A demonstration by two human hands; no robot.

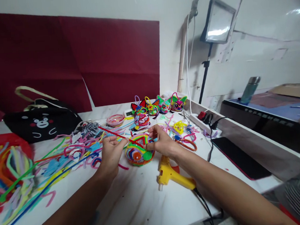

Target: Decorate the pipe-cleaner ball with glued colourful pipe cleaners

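Observation:
Between my hands a round, many-coloured pipe-cleaner ornament (138, 154) rests on the table, with an orange round eye and a green disc on its front. My left hand (112, 150) pinches a straight red pipe cleaner (114, 133), which runs from the upper left down to the top of the ornament. At the ornament's upper right, the fingers of my right hand (161, 141) are closed where the red pipe cleaner ends; whether they grip it or the ornament's edge is hard to tell. A yellow hot glue gun (173, 174) lies below my right wrist.
Several finished animal-face ornaments (164, 105) stand at the back. Loose pipe cleaners (72, 155) cover the left, beside a red bag (25, 145) of more and a black bag (41, 122). A power strip (203, 124), cables and a black phone-like slab (240, 157) lie along the right-hand ledge (267, 145).

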